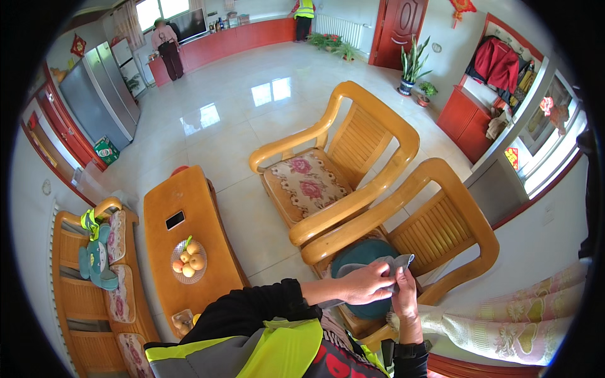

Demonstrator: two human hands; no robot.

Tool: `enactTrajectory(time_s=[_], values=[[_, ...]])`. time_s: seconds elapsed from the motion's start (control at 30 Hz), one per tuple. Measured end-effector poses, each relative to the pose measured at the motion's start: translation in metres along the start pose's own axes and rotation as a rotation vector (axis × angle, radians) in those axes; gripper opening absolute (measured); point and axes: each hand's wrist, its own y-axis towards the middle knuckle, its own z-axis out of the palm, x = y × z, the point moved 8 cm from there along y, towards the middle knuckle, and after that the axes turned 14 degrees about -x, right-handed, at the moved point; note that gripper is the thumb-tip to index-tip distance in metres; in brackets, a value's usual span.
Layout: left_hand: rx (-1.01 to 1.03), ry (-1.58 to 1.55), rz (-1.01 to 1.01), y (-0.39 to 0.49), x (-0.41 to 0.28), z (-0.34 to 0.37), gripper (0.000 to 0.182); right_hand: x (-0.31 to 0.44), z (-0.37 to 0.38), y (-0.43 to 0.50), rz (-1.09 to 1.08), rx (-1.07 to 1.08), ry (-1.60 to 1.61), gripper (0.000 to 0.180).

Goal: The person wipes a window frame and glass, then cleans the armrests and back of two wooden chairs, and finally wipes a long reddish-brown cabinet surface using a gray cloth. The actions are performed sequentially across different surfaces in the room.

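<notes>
My left hand (366, 286) and my right hand (404, 295) come together over the nearest wooden armchair (446, 227). Both grip a grey cloth (401, 261), bunched between the fingers, with one corner sticking up past my right thumb. Part of the cloth is hidden behind my left hand. Beneath the hands, a round dark teal cushion (361, 249) lies on the chair seat. Whether the cloth touches the cushion is hard to tell.
A second armchair (361, 137) stands just beyond. To the left are a wooden coffee table (165, 198) with a phone (175, 220) and a fruit bowl (175, 253), then a wooden sofa (82, 302). A gathered curtain (501, 326) hangs at right. Two people (166, 45) stand far off.
</notes>
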Motion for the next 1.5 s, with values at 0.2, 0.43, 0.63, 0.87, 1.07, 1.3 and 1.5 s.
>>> enactTrajectory(time_s=[0.2, 0.43, 0.63, 0.87, 1.07, 1.3, 1.5], values=[[0.217, -0.541, -0.233, -0.012, 0.038, -0.012, 0.029, -0.008, -0.006, 0.030, -0.019, -0.209, -0.021, 0.018], [0.022, -0.545, -0.752, -0.028, 0.144, -0.009, 0.041, 0.031, 0.060, 0.032, -0.132, -0.002, -0.176, 0.022], [0.031, -1.073, -0.843, -0.041, 0.147, 0.036, 0.043, 0.018, 0.116, 0.021, -0.068, 0.251, -0.270, 0.021], [0.048, -1.519, -1.043, -0.047, 0.130, 0.061, 0.043, 0.011, 0.063, 0.020, -0.081, 0.021, -0.268, 0.027], [0.249, -2.115, -1.423, -0.055, 0.096, 0.090, 0.059, -0.006, -0.032, -0.007, -0.201, -0.284, -0.605, 0.032], [-0.028, -1.213, -1.557, -0.120, 0.129, 0.091, 0.040, -0.059, -0.104, -0.050, -0.057, -0.391, -0.771, 0.035], [-0.235, -1.176, -1.644, -0.142, 0.132, 0.098, 0.040, -0.087, -0.127, -0.070, -0.069, -0.303, -0.955, 0.033]])
